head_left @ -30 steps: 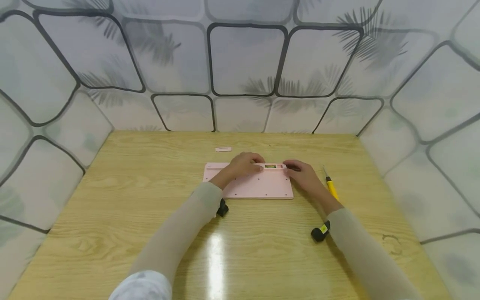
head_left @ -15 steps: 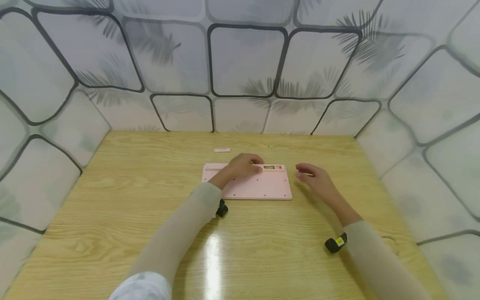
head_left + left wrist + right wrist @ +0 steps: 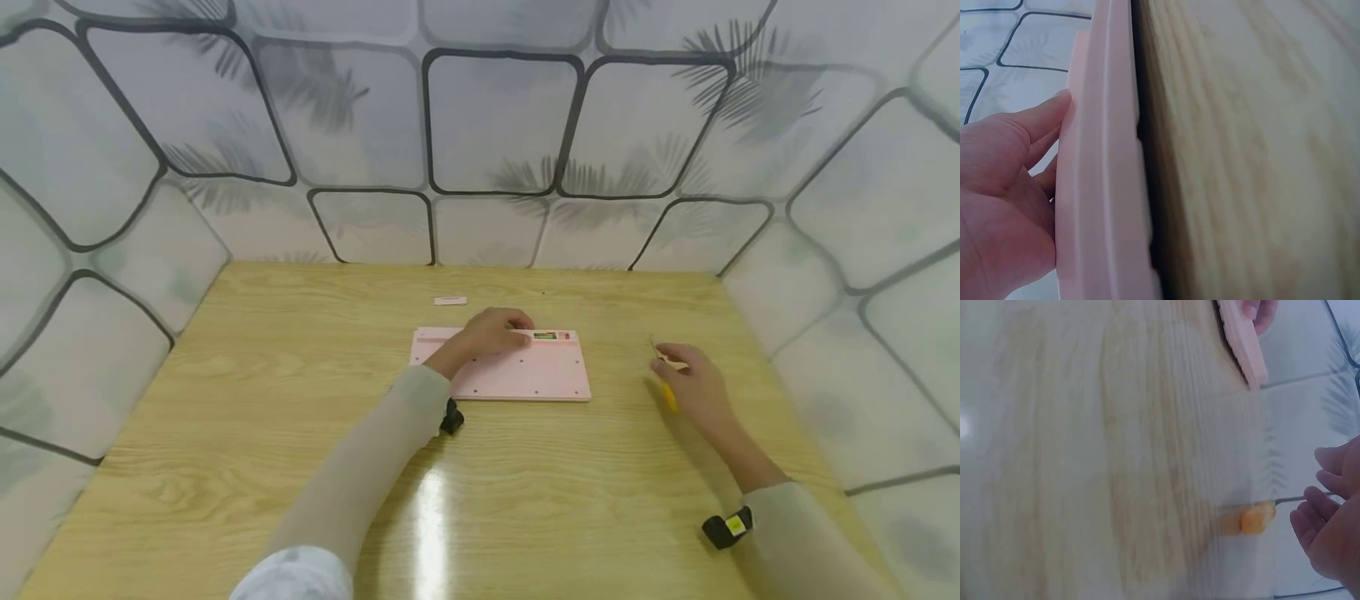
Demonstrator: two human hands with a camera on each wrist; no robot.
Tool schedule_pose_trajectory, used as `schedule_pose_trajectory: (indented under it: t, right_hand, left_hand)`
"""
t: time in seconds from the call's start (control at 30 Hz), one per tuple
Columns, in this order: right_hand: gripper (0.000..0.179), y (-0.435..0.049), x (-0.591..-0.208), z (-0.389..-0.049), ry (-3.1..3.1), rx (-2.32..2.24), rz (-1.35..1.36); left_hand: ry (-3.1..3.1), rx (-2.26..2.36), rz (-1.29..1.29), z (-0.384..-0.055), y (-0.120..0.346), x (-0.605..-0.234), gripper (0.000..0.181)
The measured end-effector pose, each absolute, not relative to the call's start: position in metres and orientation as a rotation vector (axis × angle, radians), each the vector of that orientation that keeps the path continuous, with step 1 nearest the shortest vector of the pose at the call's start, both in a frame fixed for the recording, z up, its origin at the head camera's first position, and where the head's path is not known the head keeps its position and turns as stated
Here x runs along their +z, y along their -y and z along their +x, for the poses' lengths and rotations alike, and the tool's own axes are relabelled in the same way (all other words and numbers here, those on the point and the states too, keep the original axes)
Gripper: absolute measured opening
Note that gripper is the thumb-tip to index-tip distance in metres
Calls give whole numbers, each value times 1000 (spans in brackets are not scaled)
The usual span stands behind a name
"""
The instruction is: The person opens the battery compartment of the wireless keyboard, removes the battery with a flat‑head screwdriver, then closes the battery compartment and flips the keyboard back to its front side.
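Note:
A pink keyboard (image 3: pixel 528 379) lies face down on the table, small dark screw holes dotting its underside. Within the open battery slot along its far edge, a green-and-yellow battery (image 3: pixel 546 336) shows. My left hand (image 3: pixel 491 332) holds the raised far edge, thumb on the near side and fingers over the back; in the left wrist view the thumb lies against the pink plastic. To the right, my right hand (image 3: pixel 693 383) hovers with bent fingers at a yellow-handled screwdriver (image 3: pixel 669 396). In the right wrist view a gap separates the fingers from the orange-looking handle (image 3: pixel 1257 519).
Behind the keyboard lies a small pink cover piece (image 3: pixel 450 301). The wood-grain table (image 3: pixel 225 433) is bounded at the back and sides by patterned fabric walls (image 3: pixel 495 125). Black cameras (image 3: pixel 726 529) are strapped at both wrists.
My right hand has left the keyboard's right end and moved right to the screwdriver. My left hand stays on the keyboard, which has not moved on the table.

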State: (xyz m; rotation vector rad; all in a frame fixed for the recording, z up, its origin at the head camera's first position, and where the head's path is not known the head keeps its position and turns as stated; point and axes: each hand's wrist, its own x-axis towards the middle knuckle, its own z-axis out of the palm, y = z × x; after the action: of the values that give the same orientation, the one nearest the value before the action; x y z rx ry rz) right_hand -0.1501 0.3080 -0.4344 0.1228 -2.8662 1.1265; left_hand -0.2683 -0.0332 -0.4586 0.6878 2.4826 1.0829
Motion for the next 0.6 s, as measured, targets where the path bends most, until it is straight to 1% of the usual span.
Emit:
schedule_pose_trajectory:
  t: [0.2, 0.4, 0.6]
  right_hand:
    - [52, -328, -448, -148, 2888, 1082, 32]
    - [51, -333, -455, -148, 2950, 993, 3]
    - [55, -336, -463, -147, 2997, 1015, -23]
  left_hand:
    - [-2477, 1083, 690, -268, 32, -457, 29]
    - [-2475, 1080, 682, -269, 33, -458, 30]
    - [-2469, 1077, 681, -269, 32, -458, 30]
